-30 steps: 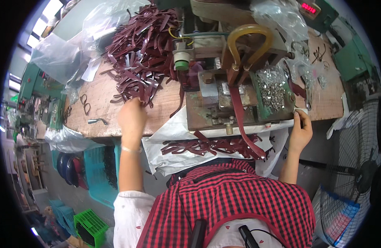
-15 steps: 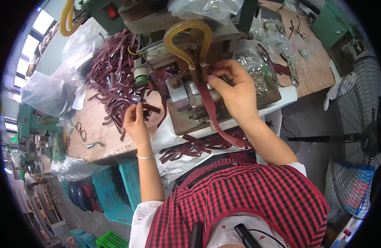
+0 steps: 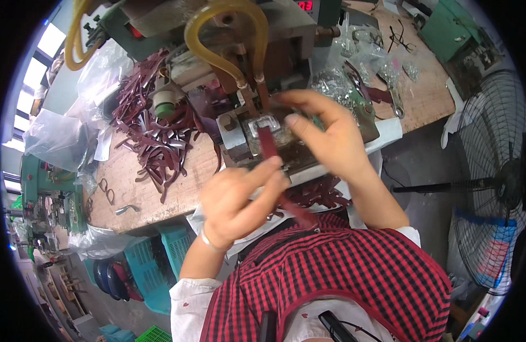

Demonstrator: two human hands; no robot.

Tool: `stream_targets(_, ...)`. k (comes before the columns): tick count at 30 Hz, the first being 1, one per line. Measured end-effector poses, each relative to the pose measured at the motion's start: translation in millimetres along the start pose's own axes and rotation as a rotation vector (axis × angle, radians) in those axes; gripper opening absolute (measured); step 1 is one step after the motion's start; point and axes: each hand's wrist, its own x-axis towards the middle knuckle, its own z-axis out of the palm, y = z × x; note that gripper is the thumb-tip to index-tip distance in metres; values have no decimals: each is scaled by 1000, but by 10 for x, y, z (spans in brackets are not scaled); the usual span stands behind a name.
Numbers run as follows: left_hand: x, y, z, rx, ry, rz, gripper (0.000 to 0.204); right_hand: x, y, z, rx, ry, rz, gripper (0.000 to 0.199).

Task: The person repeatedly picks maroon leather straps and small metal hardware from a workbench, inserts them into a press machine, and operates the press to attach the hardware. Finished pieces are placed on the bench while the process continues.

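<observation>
A dark red eyeglass temple [image 3: 267, 142] lies with its wide end at the metal fixture [image 3: 263, 122] of a bench press. My left hand [image 3: 234, 202], blurred by motion, pinches it partway along; its narrow end hangs blurred toward my apron. To the right of the fixture, my right hand [image 3: 331, 134] has its thumb and fingers apart, with nothing visible between them. Above the fixture, a looped yellow hose [image 3: 263, 28] joins two copper-coloured prongs [image 3: 262, 94].
Many similar temples [image 3: 160, 139] are heaped on the bench at left; others [image 3: 323, 194] lie near my lap. Small metal parts [image 3: 337, 85] sit at the press's right, beside pliers [image 3: 396, 102]. A standing fan [image 3: 491, 185] is at far right. Turquoise crates [image 3: 140, 262] stand below left.
My left hand has come from the heap to the temple at the fixture and closed on it. My right hand has let go of the temple and opened.
</observation>
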Motion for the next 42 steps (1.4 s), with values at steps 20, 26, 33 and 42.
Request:
stream_targets(20, -448, 289, 183, -196, 118, -310, 40, -156, 1170, -562, -933, 485, -86, 12)
stream_targets(26, -800, 283, -973, 266, 310, -524, 8, -325, 1184, -778, -881, 503, -82, 19)
stream_targets(33, -498, -890, -1130, 671, -158, -458, 34, -46, 1120, -580, -465, 493, -40, 17)
stream_targets(42, -1611, -1648, -427, 599, -226, -582, 15, -633, 963, -847, -824, 568, -111, 16)
